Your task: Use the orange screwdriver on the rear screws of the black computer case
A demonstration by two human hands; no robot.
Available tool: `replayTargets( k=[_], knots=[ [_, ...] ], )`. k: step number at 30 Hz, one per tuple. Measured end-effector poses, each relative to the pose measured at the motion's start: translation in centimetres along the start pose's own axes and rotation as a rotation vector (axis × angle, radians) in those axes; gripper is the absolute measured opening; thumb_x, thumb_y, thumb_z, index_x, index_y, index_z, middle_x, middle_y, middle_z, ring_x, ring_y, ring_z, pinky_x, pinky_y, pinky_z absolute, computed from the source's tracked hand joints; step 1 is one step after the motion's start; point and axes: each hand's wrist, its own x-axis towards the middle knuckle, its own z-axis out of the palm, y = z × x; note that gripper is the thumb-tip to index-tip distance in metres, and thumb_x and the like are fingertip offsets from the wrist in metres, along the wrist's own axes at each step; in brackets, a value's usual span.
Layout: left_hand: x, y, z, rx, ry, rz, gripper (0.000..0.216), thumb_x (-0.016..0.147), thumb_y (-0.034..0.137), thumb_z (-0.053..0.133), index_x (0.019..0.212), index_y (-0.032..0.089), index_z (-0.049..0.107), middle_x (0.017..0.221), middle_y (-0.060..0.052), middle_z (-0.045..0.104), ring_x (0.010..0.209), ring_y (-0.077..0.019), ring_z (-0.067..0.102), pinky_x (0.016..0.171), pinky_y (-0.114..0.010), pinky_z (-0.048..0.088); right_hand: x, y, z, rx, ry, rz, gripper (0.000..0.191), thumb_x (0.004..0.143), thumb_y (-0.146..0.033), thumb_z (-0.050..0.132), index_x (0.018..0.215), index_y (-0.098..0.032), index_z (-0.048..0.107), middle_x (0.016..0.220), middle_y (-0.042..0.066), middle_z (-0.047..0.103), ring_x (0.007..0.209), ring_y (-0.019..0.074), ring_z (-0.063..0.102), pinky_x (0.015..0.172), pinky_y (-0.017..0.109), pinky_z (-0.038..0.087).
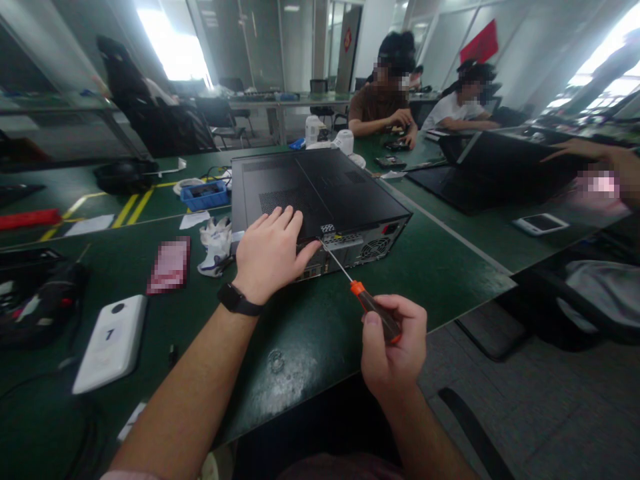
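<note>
A black computer case (310, 183) lies on its side on the green table, its rear panel with fan grille and power socket facing me. My left hand (273, 250), with a black watch at the wrist, rests flat on the near edge of the case, fingers stretched out. In my right hand (397, 340) is a screwdriver (367, 300) with a dark and orange handle. Its thin shaft points up and left, and the tip reaches the rear edge of the case beside my left thumb. Whether it sits in a screw is too small to tell.
Left of the case are a white and grey glove (216, 245), a blue tray (205, 195), a pink packet (170, 265) and a white device marked 1 (111, 343). On the right, a person's hand touches a black laptop (505, 163) near a phone (541, 224). Other people sit behind.
</note>
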Motion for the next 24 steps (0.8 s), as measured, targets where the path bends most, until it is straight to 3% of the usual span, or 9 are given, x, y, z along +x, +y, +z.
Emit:
replayTargets(
  k=[7,14,24],
  knots=[
    [0.04,-0.07,0.15,-0.001,0.000,0.002,0.059,0.110,0.050,0.059,0.150,0.007,0.067,0.160,-0.025,0.067,0.151,-0.0420,0.063,0.124,-0.055,0.051,0.08,0.18,0.39,0.042,0.020,0.029,0.014,0.106,-0.020,0.063,0.117,-0.024,0.069,0.079,-0.003,0.072,0.055,0.0118,0.068,0.053,0.022,0.058],
    [0.00,-0.04,0.05,0.019,0.010,0.008,0.059,0.110,0.049,0.059,0.148,0.005,0.067,0.158,-0.024,0.069,0.149,-0.0422,0.064,0.123,-0.053,0.052,0.07,0.12,0.39,0.045,0.016,-0.024,0.032,0.094,-0.018,0.072,0.126,-0.023,0.068,0.097,0.002,0.075,0.068,0.0144,0.075,0.062,0.027,0.063],
    [0.00,0.05,-0.03,0.011,-0.005,0.004,0.060,0.111,0.050,0.056,0.151,0.007,0.065,0.160,-0.024,0.067,0.151,-0.0413,0.062,0.124,-0.054,0.051,-0.09,0.11,0.40,0.049,-0.010,0.054,0.017,0.103,-0.020,0.066,0.120,-0.023,0.067,0.076,-0.005,0.071,0.053,0.0114,0.066,0.053,0.023,0.056]
  ],
)
